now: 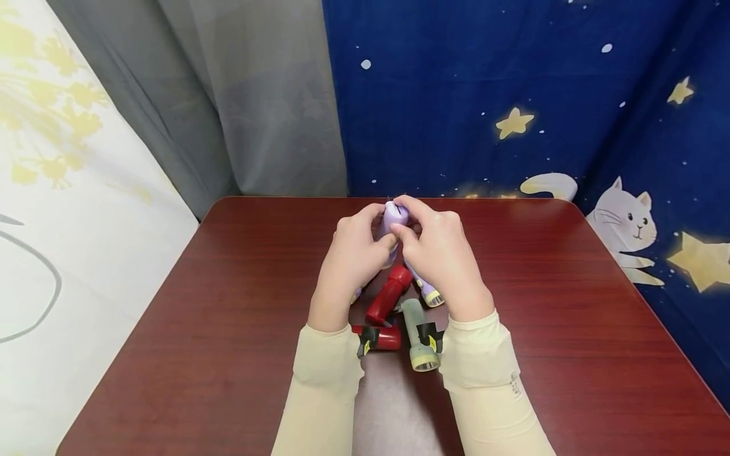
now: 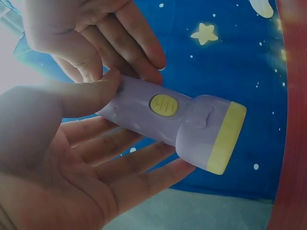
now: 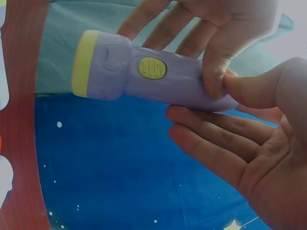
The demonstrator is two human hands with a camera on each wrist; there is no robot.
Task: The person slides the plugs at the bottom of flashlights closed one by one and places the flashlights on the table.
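Observation:
A lavender flashlight [image 1: 396,215] is held up above the table between both hands, its tail end upward in the head view. Its yellow slide switch [image 2: 164,105] and yellow lens ring [image 3: 85,63] show in the wrist views. My left hand [image 1: 356,250] grips the body, thumb on one side and fingers along the other. With thumb and index finger, my right hand [image 1: 441,250] pinches the tail end; its other fingers extend beneath or beside the body. The two thumbs meet near the tail.
Below the hands on the brown table [image 1: 228,316] lie a red flashlight [image 1: 390,296], a second red one [image 1: 390,339] partly behind the left cuff, a grey-green flashlight [image 1: 413,316] and another lavender flashlight [image 1: 432,296]. Curtains [image 1: 445,95] hang beyond the far edge.

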